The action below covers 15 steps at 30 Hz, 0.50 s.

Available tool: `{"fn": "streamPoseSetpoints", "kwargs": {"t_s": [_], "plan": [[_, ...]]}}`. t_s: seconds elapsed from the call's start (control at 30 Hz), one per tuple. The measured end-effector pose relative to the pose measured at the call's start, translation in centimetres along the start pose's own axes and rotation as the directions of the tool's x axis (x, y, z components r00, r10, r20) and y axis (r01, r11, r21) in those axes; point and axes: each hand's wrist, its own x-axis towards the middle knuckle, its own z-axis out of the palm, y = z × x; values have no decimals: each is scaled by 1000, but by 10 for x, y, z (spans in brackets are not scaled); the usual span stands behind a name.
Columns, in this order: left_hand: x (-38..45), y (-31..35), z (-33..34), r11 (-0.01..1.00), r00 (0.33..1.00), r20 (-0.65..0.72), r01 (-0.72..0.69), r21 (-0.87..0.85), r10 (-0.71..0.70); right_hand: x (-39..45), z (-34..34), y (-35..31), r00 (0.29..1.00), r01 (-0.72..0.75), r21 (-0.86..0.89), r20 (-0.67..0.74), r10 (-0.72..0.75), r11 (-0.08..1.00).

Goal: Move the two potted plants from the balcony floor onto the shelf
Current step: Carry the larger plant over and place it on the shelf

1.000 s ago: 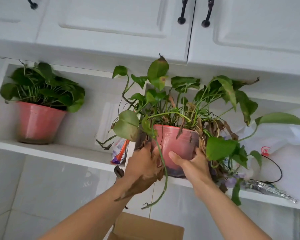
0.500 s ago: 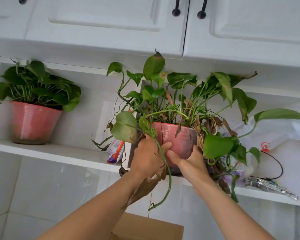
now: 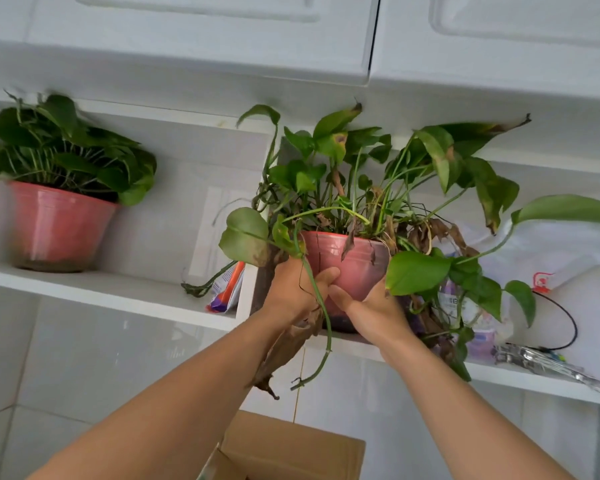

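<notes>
Head view: the shelf (image 3: pixel 111 296) is a white board under wall cabinets, split by an upright divider (image 3: pixel 248 299) into a left and a right compartment. The first potted plant (image 3: pixel 58 223) stands upright in the left compartment, near the shelf's left end and set back from the front edge; this half of the task is judged complete. The second potted plant (image 3: pixel 347 268) is in the right compartment, just beside the divider, its base at or just above the front edge (contact with the board is hidden by the hands and cannot be confirmed). The left hand (image 3: pixel 297 292) grips the pot's left wall, fingers curled round it, thumb across the front. The right hand (image 3: pixel 371 306) grips the lower right wall, thumb laid along the front; its other fingers are behind the pot and their state cannot be told. A trailing stem (image 3: pixel 321 327) and dry brown leaves hang over the left wrist, below the shelf edge. Farther right on the shelf lie a white plastic bag (image 3: pixel 568 251), a black cable (image 3: pixel 565 313) and metal tongs (image 3: pixel 551 365). A cardboard box (image 3: pixel 291 448) sits below. Remaining work, as judged: seat the pot fully back from the edge and release both hands.
</notes>
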Motion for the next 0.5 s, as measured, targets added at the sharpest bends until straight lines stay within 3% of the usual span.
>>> {"fn": "streamPoseSetpoints", "kwargs": {"t_s": [0.37,0.5], "plan": [[15,-14,11,997,999,39,15,-76,-12,15,8,13,999,41,-72,7,-41,997],[5,-15,14,996,1000,-6,-2,-95,1,10,8,12,998,54,-73,-16,-56,996]]}}
